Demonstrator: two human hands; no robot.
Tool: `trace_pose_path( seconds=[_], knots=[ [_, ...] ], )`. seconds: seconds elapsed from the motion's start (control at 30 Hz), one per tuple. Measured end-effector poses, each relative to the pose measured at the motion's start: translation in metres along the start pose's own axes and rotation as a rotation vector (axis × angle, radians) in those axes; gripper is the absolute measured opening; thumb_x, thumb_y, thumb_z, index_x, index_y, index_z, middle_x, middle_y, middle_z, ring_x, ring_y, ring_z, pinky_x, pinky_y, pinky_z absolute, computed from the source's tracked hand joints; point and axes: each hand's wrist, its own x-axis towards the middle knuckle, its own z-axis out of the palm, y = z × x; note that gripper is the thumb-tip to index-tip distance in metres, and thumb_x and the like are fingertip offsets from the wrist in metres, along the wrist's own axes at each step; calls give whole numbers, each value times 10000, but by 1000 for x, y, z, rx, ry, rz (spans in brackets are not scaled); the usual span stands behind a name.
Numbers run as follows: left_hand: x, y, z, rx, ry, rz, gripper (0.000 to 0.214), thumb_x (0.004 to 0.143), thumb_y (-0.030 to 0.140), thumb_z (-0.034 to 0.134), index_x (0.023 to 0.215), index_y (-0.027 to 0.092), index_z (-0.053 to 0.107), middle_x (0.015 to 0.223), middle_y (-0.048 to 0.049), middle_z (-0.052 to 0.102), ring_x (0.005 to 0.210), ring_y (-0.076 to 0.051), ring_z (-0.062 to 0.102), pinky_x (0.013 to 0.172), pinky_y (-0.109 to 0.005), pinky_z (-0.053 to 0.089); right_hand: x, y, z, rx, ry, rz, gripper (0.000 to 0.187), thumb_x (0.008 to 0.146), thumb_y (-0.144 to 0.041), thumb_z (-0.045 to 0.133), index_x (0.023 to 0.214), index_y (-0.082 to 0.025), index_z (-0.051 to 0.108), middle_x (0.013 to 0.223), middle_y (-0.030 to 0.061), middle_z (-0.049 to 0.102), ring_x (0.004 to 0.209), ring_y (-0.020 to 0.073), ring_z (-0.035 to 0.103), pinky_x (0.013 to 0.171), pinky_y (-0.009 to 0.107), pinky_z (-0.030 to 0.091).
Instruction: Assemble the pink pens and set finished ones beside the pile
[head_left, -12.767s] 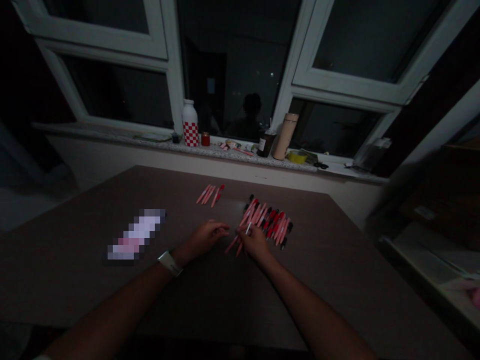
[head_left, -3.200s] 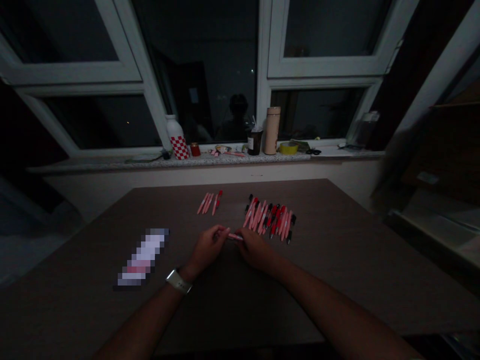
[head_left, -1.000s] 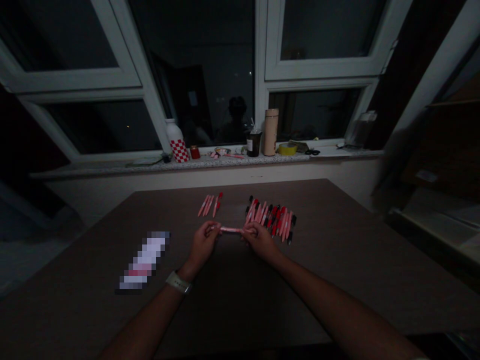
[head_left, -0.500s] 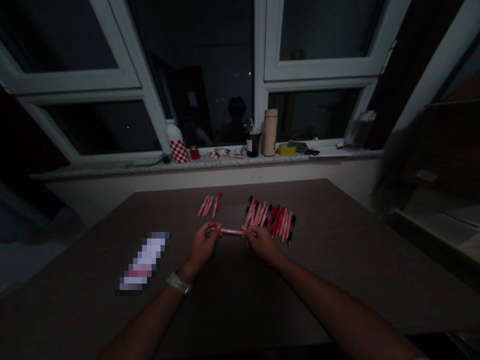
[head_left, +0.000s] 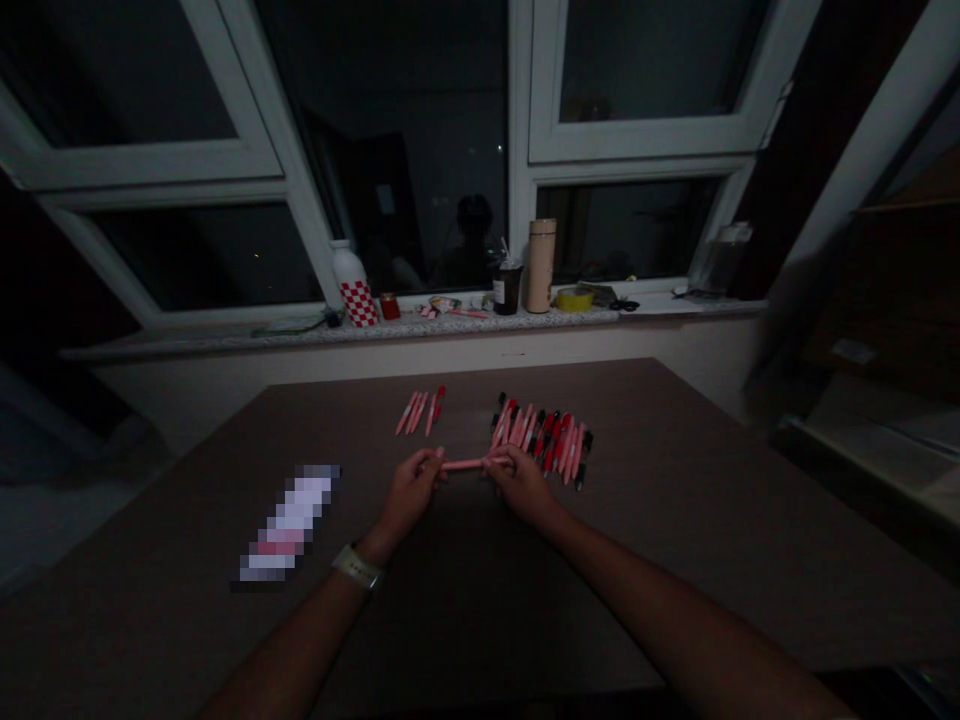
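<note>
Broadly, a white-framed window (head_left: pixel 517 150) is seen, dark behind its glass, with a stone sill (head_left: pixel 337 328) beneath it, on which a checked bottle (head_left: pixel 354 285), a tan flask (head_left: pixel 541 265) and a roll of yellow tape (head_left: pixel 574 299) are standing. Below, a brown table (head_left: pixel 675 520) is spread out. On it, a row of pink-and-red pens (head_left: pixel 544 440) is laid, a smaller group of pens (head_left: pixel 416 412) is set just beside it, and a blurred object (head_left: pixel 289 525) lies further left. A pink pen (head_left: pixel 469 464) is held level just before the row, its ends gripped by the closed left hand (head_left: pixel 409 490) and right hand (head_left: pixel 521 485). Since a moment earlier, it has been shifted slightly toward the right hand.
</note>
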Motion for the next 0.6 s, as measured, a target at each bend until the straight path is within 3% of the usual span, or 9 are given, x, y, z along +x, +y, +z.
trace_pose_path(
  seconds=[0.2, 0.37, 0.6],
  knots=[
    [1, -4, 1, -17, -34, -20, 515, 754, 684, 609, 760, 170, 620, 590, 11, 564, 512, -122, 493, 476, -211, 340, 1, 1, -1, -34, 35, -20, 326, 796, -481, 628, 950, -199, 579, 709, -15, 598, 520, 119, 518, 443, 214, 367],
    [-2, 2, 0, -15, -9, -33, 477, 743, 640, 638, 818, 169, 641, 593, 11, 579, 508, -124, 489, 474, -211, 333, 0, 2, -1, -67, 24, -14, 323, 798, -486, 630, 930, -193, 594, 750, 12, 652, 546, 134, 551, 455, 223, 379],
    [-3, 3, -1, 6, 0, 25, 414, 769, 574, 651, 855, 169, 662, 631, -6, 630, 545, -139, 543, 490, -219, 359, 0, -5, -5, -211, 24, -19, 417, 877, -553, 552, 653, -202, 561, 539, -8, 583, 499, 133, 522, 505, 233, 386]
  ],
)
